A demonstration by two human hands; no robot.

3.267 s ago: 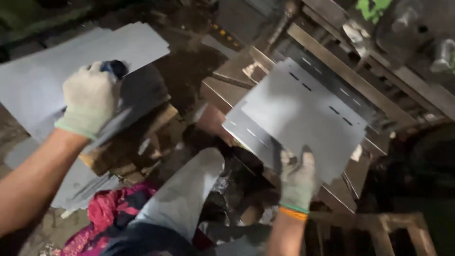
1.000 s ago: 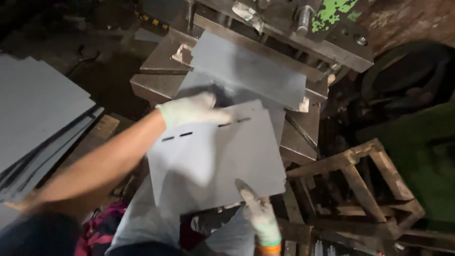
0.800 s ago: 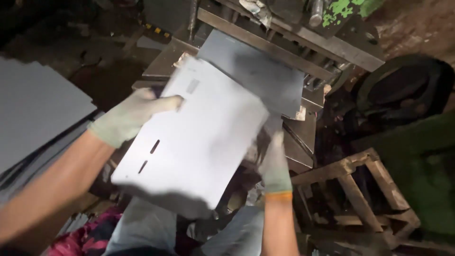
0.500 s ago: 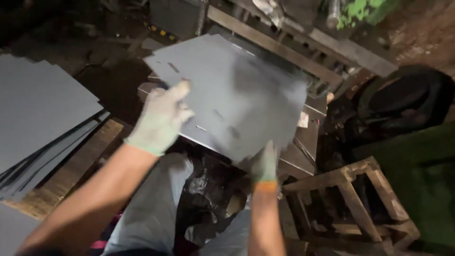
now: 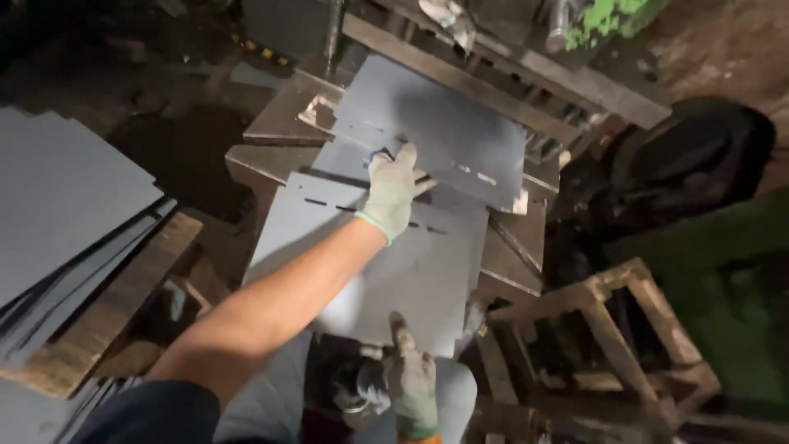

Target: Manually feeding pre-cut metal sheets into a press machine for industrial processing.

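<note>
head view: my left hand (image 5: 393, 191) in a pale work glove is stretched out ahead, fingers spread flat and pressing on the far edge of the near metal sheet (image 5: 386, 271), right where it meets the upper sheet (image 5: 436, 131) lying on the press table (image 5: 279, 123). not gripping, just a flat palm push. my right hand (image 5: 411, 378), also gloved, is close to my body at the sheet's near edge, index finger up against that edge; rest of the hand looks half curled, can't tell if it pinches the edge or only props it.

risk as i judge it: the sheet is thin, w/ sharp edges and a row of slots, & it hangs off the table toward my lap. w/ only a flat palm on top and one finger at the rim it could slide or tip off toward my knees, or the edge could cut thru the glove. left fingertips also sit near the seam under the upper sheet, so a pinch there is possible if either sheet shifts.

sheet lies btwn both hands, under the left, ahead of the right. a stack of grey sheets (image 5: 66, 205) sits well off to my left, a wooden frame (image 5: 608, 329) to my right.
</note>
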